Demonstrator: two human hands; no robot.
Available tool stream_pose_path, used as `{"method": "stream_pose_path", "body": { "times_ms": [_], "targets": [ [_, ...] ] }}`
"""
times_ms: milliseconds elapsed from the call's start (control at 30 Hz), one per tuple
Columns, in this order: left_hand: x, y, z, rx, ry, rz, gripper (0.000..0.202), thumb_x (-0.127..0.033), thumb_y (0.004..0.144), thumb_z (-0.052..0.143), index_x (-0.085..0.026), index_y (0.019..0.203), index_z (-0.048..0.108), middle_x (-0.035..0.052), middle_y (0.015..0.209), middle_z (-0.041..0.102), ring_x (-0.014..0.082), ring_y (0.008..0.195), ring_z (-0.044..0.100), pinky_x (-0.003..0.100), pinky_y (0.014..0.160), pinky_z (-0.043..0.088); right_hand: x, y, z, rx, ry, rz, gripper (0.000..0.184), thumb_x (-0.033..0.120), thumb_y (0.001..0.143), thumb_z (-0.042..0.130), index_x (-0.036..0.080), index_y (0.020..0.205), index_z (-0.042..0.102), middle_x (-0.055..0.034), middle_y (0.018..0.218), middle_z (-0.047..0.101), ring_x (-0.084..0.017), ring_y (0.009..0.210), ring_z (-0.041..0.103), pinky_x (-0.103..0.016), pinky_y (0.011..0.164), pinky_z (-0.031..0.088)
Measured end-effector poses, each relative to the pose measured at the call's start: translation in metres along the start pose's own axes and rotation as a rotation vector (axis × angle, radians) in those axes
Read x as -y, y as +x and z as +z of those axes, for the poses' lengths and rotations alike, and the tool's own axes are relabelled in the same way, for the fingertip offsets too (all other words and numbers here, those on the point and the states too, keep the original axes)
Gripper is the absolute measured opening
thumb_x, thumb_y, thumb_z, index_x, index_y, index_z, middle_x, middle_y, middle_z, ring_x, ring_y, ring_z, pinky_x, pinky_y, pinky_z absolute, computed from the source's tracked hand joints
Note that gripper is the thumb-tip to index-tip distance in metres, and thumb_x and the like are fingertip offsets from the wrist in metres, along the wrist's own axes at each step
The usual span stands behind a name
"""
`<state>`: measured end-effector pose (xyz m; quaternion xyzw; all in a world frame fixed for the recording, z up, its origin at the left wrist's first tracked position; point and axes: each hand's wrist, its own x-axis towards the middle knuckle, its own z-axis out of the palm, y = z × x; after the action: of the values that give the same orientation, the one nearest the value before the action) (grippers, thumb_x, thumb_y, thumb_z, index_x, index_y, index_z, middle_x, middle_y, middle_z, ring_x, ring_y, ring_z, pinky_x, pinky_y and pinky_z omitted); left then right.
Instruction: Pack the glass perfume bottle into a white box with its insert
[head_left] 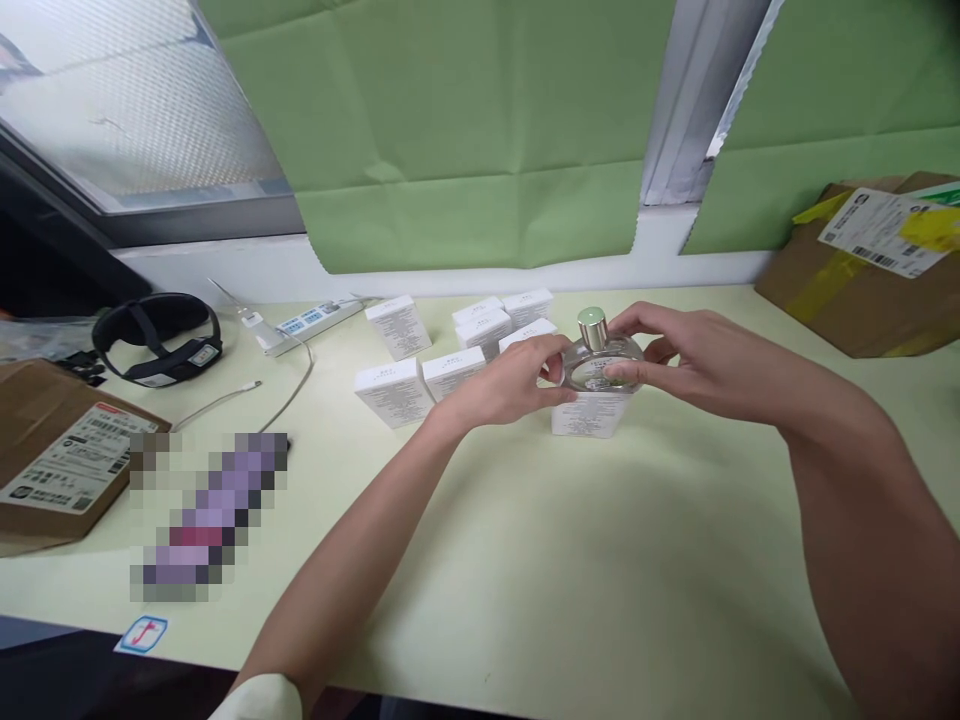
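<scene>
A round clear glass bottle [598, 360] with a silver and pale green cap sits partly inside a small white box [589, 415] on the pale green table [525, 560]. My left hand [510, 385] grips the bottle's left side with curled fingers. My right hand [679, 360] holds its right side and front, thumb and fingers pressed on the glass. Several closed white boxes [394, 390] lie just behind and left of my hands.
A brown carton [870, 270] stands at the back right. Another labelled carton [60, 460] lies at the left edge. A black head strap [161, 340], a white power strip [315, 320] and a white cable [225, 400] lie at the back left. Green paper covers the window behind.
</scene>
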<state>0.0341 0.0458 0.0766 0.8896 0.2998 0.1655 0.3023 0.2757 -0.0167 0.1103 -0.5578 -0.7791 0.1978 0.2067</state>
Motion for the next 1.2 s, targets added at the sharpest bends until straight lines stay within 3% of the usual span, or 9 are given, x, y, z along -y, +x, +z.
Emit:
{"method": "stream_pose_path", "body": {
  "times_ms": [300, 567, 733, 867, 1033, 1200],
  "targets": [
    [-0.007, -0.002, -0.003, -0.021, 0.033, -0.027, 0.024, -0.033, 0.086, 0.070, -0.021, 0.099, 0.055, 0.0011, 0.093, 0.060, 0.0165, 0.083, 0.057, 0.031, 0.070, 0.046, 0.002, 0.001, 0.003, 0.054, -0.044, -0.001, 0.039, 0.064, 0.090, 0.057, 0.033, 0.113, 0.060, 0.0027, 0.073, 0.069, -0.020, 0.057, 0.059, -0.030, 0.052, 0.037],
    [-0.013, -0.005, -0.007, -0.061, 0.084, -0.039, 0.031, -0.051, 0.092, 0.063, -0.021, 0.093, 0.056, 0.0032, 0.098, 0.059, 0.0180, 0.088, 0.058, 0.032, 0.072, 0.048, 0.001, 0.006, 0.006, 0.076, -0.026, -0.013, 0.040, 0.066, 0.090, 0.057, 0.033, 0.113, 0.062, 0.0003, 0.085, 0.071, -0.020, 0.065, 0.061, -0.031, 0.055, 0.041],
    [-0.014, -0.006, -0.006, -0.063, 0.094, -0.043, 0.032, -0.051, 0.092, 0.061, -0.022, 0.105, 0.063, 0.0050, 0.109, 0.055, 0.0198, 0.096, 0.059, 0.034, 0.078, 0.051, 0.002, 0.006, 0.005, 0.057, 0.006, -0.030, 0.039, 0.064, 0.087, 0.063, 0.035, 0.112, 0.069, -0.0011, 0.093, 0.073, -0.022, 0.072, 0.063, -0.032, 0.058, 0.042],
    [-0.016, -0.006, -0.004, -0.037, 0.092, -0.035, 0.031, -0.051, 0.093, 0.060, -0.021, 0.100, 0.064, 0.0046, 0.108, 0.053, 0.0190, 0.094, 0.058, 0.034, 0.079, 0.052, -0.005, 0.005, 0.006, -0.007, -0.048, -0.071, 0.044, 0.068, 0.081, 0.068, 0.035, 0.109, 0.075, -0.0036, 0.102, 0.066, -0.018, 0.068, 0.056, -0.032, 0.058, 0.042],
    [-0.017, -0.007, -0.003, -0.002, 0.096, -0.037, 0.027, -0.044, 0.095, 0.061, -0.024, 0.111, 0.066, 0.0045, 0.108, 0.049, 0.0164, 0.086, 0.056, 0.033, 0.078, 0.051, -0.011, 0.005, 0.007, 0.048, -0.051, -0.075, 0.043, 0.070, 0.081, 0.066, 0.034, 0.102, 0.077, -0.0031, 0.098, 0.058, -0.017, 0.067, 0.051, -0.034, 0.061, 0.043],
    [-0.017, -0.007, 0.000, 0.040, 0.087, -0.022, 0.030, -0.041, 0.096, 0.059, -0.025, 0.121, 0.064, 0.0047, 0.108, 0.047, 0.0159, 0.086, 0.055, 0.032, 0.079, 0.050, -0.002, 0.004, 0.005, 0.042, -0.003, -0.013, 0.043, 0.068, 0.082, 0.066, 0.034, 0.108, 0.074, -0.0016, 0.096, 0.060, -0.017, 0.066, 0.052, -0.033, 0.058, 0.042]
  ]
}}
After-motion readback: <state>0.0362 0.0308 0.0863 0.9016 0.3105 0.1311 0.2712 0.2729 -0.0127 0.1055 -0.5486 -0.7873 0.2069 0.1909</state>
